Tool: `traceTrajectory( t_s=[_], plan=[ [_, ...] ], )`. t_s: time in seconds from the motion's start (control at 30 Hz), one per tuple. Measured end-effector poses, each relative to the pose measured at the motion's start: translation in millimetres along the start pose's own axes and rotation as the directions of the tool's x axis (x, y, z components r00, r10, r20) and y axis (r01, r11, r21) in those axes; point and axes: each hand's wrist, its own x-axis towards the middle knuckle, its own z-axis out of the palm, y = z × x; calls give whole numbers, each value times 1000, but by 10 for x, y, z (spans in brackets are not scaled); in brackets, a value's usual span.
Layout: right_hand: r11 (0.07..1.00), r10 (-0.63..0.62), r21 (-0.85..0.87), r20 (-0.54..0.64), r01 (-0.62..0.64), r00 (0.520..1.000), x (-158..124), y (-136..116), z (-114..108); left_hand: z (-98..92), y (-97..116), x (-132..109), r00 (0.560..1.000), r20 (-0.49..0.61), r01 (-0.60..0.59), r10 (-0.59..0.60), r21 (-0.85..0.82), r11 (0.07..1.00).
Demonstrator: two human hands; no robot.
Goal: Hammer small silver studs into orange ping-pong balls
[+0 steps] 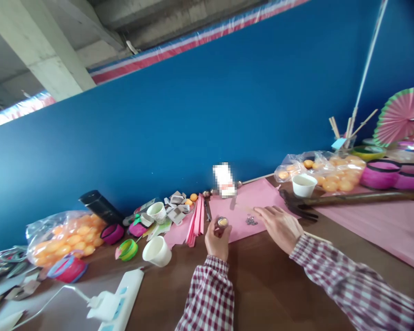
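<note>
Between the thumb and fingers of my left hand (218, 238) sits a small round silvery object with a pale yellow middle (222, 222); its kind is not clear. My right hand (278, 225) is closed around a thin wooden stick (318, 237), whose rear end shows beyond the wrist. The stick's front end is faint over the pink paper (258, 193). A little pile of small shiny metal pieces (251, 220) lies on that paper between my hands.
A hammer (345, 198) lies at right beside a white cup (304, 185) and a bag of orange balls (338, 177). To the left are another paper cup (157, 251), folded pink strips (195, 223), a second ball bag (69, 239) and a power strip (129, 289). A blue partition (193, 115) stands behind.
</note>
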Motion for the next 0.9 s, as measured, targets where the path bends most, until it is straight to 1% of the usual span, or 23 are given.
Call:
traceTrajectory(
  t_s=[0.1, 0.23, 0.33, 0.43, 0.47, 0.57, 0.6, 0.73, 0.83, 0.9],
  plan=[
    [999, -38, 21, -41, 39, 998, -46, -106, 26, -19, -36, 33, 1000, -6, -1, 1, 75, 997],
    [998, -51, 40, -45, 53, 998, -102, -165, 32, -33, -85, 48, 998, 15, -58, 57, 166, 984],
    [996, -83, 11, -2, 83, 997, -110, -169, -4, -43, -107, 44, 996, 15, -86, 85, 169, 982],
    [993, -117, -24, 59, 119, 991, -98, -157, -31, -43, -123, 34, 997, 30, -73, 69, 160, 984],
    [994, -106, -24, 50, 108, 993, -94, -152, -31, -41, -131, 32, 997, 31, -78, 74, 158, 984],
    [999, -48, 1, -25, 48, 999, -96, -145, -8, -34, -165, 34, 994, 10, -107, 106, 157, 982],
    [999, -50, 1, -27, 50, 998, -100, -147, 2, -33, -179, 37, 994, 8, -109, 110, 162, 981],
    [991, -126, -33, 47, 127, 991, -120, -168, 24, -41, -198, 40, 996, 28, -84, 80, 165, 983],
    [997, -76, -16, -1, 76, 997, -126, -176, 18, -44, -160, 23, 992, 43, -125, 119, 186, 975],
    [998, -61, -16, -1, 61, 998, -125, -176, 11, -38, -127, 6, 991, 39, -136, 131, 214, 967]
  ],
)
